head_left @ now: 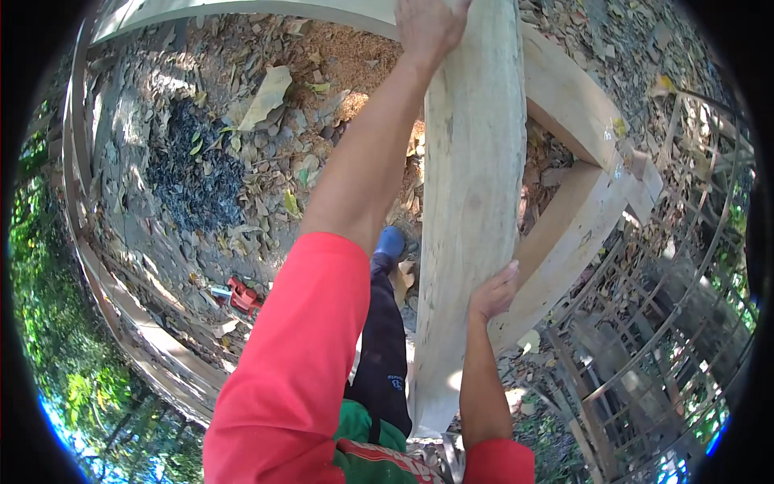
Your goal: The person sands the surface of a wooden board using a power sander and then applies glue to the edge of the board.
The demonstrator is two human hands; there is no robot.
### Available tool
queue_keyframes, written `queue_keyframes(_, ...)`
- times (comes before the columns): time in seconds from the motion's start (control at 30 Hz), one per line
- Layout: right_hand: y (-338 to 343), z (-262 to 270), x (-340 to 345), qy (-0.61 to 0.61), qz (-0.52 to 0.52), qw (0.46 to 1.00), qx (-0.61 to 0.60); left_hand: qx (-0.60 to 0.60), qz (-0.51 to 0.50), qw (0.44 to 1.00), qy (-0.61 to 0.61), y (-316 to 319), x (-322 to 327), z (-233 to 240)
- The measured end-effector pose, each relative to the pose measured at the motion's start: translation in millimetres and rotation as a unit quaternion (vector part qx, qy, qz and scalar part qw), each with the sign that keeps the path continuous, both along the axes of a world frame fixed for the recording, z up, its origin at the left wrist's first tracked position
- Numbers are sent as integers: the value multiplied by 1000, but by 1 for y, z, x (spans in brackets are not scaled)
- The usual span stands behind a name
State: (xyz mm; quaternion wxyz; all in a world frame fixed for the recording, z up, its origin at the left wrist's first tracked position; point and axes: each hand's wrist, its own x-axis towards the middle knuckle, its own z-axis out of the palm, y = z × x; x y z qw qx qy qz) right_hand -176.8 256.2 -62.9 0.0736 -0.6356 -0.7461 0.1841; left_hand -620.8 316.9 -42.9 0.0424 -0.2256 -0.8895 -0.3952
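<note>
A broad, pale wooden plank runs lengthwise before me, from the top edge of the view down to my waist. High up, my left hand grips the plank near its left edge; the view's top edge cuts off part of the fingers. Lower down, my right hand holds the plank's right edge, thumb side towards the far end. Beneath the plank, an upper timber beam and a lower timber beam meet at a corner on the right, with small marks near the joint.
Another long beam crosses at the top left. Dry leaves, sawdust and a dark ash patch cover the ground. A red power tool lies at left. Long timbers line the left side; a stick lattice stands at right.
</note>
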Motion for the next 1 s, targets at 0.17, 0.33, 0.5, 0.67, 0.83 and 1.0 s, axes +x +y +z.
queue_keyframes(0.17,-3,14,-11,-13,-26,999,-28,-4,-8,992,-124,-25,84,-13)
queue_keyframes(0.33,-3,9,-7,-53,-11,998,25,102,32,957,-270,-88,199,-18)
queue_keyframes(0.5,-7,17,-18,-49,-28,998,19,65,29,911,-407,-186,361,-26)
queue_keyframes(0.67,-6,15,-11,-35,-40,998,34,27,49,856,-513,-230,472,-3)
queue_keyframes(0.83,-6,17,-16,-2,-38,999,4,60,120,854,-503,-189,376,-43)
queue_keyframes(1.0,-2,17,-10,-2,-38,999,7,62,173,866,-465,-85,197,-33)
